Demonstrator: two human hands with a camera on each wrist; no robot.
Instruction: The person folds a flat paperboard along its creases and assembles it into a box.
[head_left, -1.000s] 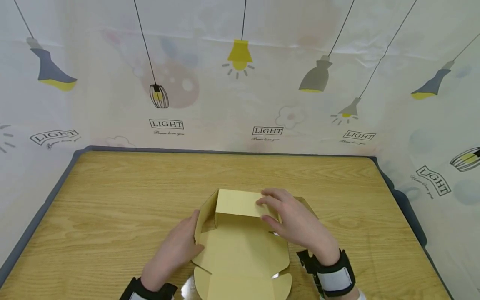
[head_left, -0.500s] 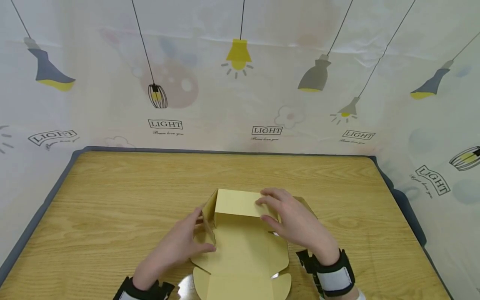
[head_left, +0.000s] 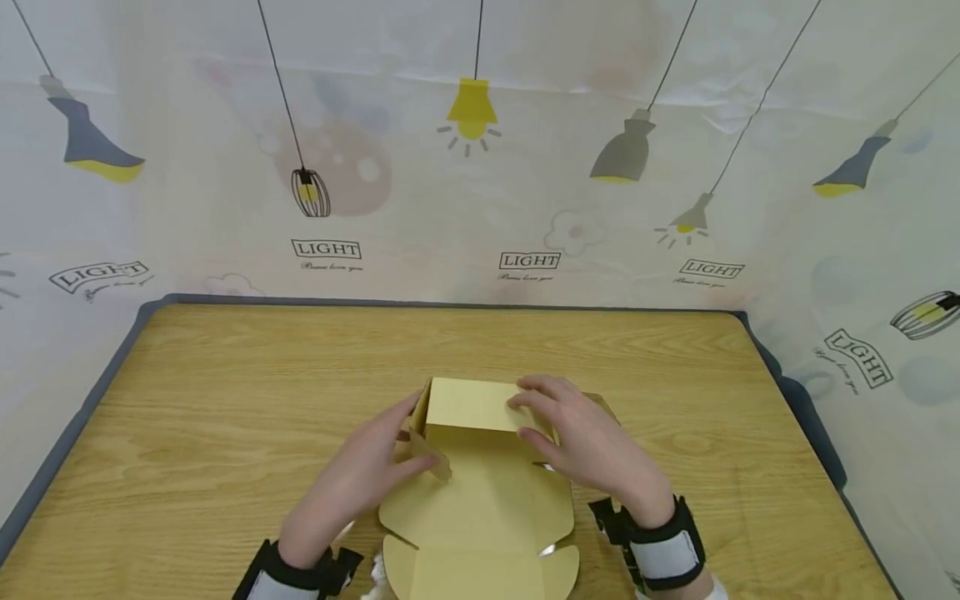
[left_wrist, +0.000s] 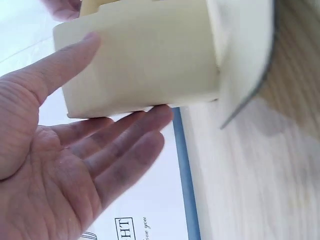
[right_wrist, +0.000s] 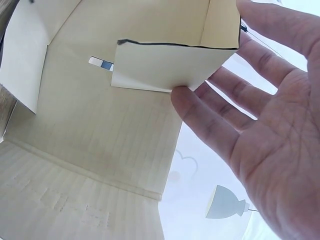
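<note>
A part-folded yellowish cardboard box (head_left: 495, 492) lies on the table, its back wall (head_left: 468, 404) raised and its front part flat toward the person. My left hand (head_left: 356, 479) holds the left side panel (left_wrist: 145, 60), thumb on one face and fingertips along the edge. That panel's end leans inward over the base in the head view. My right hand (head_left: 596, 446) grips the right back corner, where a short folded flap (right_wrist: 150, 67) shows between thumb and fingers in the right wrist view. The right side panel (head_left: 602, 406) is mostly hidden behind this hand.
Rounded tabs (head_left: 558, 573) stick out at the box's near end. The wood-grain table (head_left: 247, 375) reaches back to a grey edge and a lamp-printed curtain (head_left: 420, 192). A small white patch (head_left: 377, 579) shows left of the box. Both wrists wear black straps (head_left: 663, 542).
My left hand has shifted forward and right along the left side panel, which has tipped inward over the base. The right hand stays at the back corner. The head view has shifted slightly.
</note>
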